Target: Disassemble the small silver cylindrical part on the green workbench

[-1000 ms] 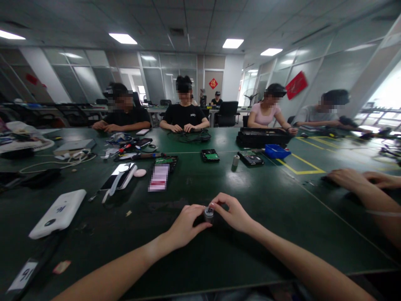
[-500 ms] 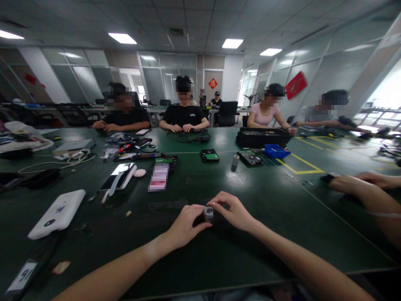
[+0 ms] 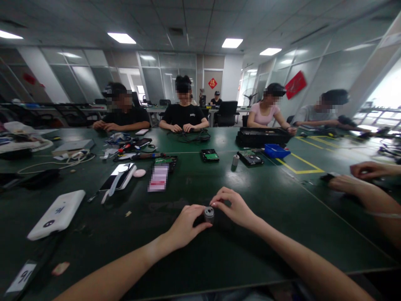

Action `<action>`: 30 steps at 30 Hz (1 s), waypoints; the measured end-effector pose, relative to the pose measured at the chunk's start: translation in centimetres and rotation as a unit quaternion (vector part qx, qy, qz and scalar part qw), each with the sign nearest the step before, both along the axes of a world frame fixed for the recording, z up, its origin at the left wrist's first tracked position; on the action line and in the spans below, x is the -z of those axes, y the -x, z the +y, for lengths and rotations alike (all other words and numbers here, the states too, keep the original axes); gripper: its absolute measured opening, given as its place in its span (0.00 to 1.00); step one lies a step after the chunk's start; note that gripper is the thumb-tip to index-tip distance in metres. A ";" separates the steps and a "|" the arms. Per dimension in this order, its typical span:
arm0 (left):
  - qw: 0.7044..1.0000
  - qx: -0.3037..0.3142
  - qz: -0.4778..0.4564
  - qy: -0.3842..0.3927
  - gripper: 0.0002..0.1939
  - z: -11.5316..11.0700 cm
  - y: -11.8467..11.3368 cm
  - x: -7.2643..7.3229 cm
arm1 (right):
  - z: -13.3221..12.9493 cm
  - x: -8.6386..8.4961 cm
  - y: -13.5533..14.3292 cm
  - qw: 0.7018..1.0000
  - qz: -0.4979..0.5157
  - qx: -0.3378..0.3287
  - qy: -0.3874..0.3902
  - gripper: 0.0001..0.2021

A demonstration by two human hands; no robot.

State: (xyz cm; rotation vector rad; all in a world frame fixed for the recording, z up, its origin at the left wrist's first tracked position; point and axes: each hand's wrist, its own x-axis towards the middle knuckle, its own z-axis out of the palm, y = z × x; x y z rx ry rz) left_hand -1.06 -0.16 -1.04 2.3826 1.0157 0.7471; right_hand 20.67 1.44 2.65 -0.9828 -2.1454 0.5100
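Note:
A small grey metal cylinder (image 3: 209, 215) stands upright on the green table, with dark holes in its top face; it looks like a small motor can. My left hand (image 3: 188, 223) is closed around it from the left, thumb in front and fingers behind. Just above the rim, to the right, my right hand (image 3: 230, 207) has its thumb and forefinger pinched together. Whether a tiny part sits in that pinch is too small to make out. Farther back, a similar metal cylinder (image 3: 235, 160) stands beside a hard drive (image 3: 251, 158).
A second hard drive (image 3: 209, 155) and a blue tray (image 3: 277, 151) lie toward the back. On the left are a pink-screened phone (image 3: 158, 177), a white device (image 3: 57, 214) and tangled tools and cables. A co-worker's hands (image 3: 351, 184) are at the right; several people sit opposite.
My right hand has shifted slightly right and up from the cylinder's top, and its holes show more clearly. My left hand stays on it. One hand of the co-worker at right has lifted.

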 end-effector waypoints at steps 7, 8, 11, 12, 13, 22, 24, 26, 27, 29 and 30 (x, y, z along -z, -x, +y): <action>1.000 -0.004 0.008 0.011 0.17 -0.2 0.1 -0.5 | 3.0 2.1 -4.5 0.993 -0.068 -0.063 0.077 0.11; 1.000 -0.003 0.008 0.011 0.17 -0.2 0.1 -0.6 | 3.3 2.3 -4.9 0.989 -0.086 -0.076 0.091 0.12; 1.000 -0.004 0.007 0.009 0.17 -0.1 0.1 -0.6 | 3.8 2.5 -5.7 0.981 -0.123 -0.086 0.122 0.14; 1.000 -0.004 0.007 0.009 0.17 -0.1 0.1 -0.6 | 3.9 2.4 -5.8 0.980 -0.132 -0.080 0.126 0.16; 1.000 -0.004 0.007 0.008 0.17 -0.1 0.1 -0.5 | 3.9 2.2 -6.0 0.979 -0.140 -0.075 0.128 0.19; 1.000 -0.005 0.010 0.001 0.18 -0.1 0.1 -0.4 | 3.7 2.5 -5.5 0.978 -0.153 -0.065 0.125 0.13; 1.000 -0.003 0.011 0.003 0.17 -0.1 0.1 -0.4 | 3.4 2.5 -5.0 0.981 -0.125 -0.063 0.132 0.13; 1.000 -0.001 0.011 0.004 0.17 0.0 0.1 -0.4 | 2.8 2.2 -4.2 0.987 -0.075 -0.048 0.135 0.13; 1.000 0.000 0.011 0.005 0.16 0.0 0.1 -0.4 | 2.4 1.9 -3.7 0.989 -0.047 -0.038 0.132 0.13; 1.000 0.000 0.009 0.005 0.16 0.0 0.1 -0.4 | 1.5 1.3 -2.5 0.993 0.000 -0.022 0.113 0.12; 1.000 0.000 0.008 0.005 0.16 0.0 0.1 -0.3 | 1.1 1.0 -1.9 0.995 0.011 -0.020 0.100 0.11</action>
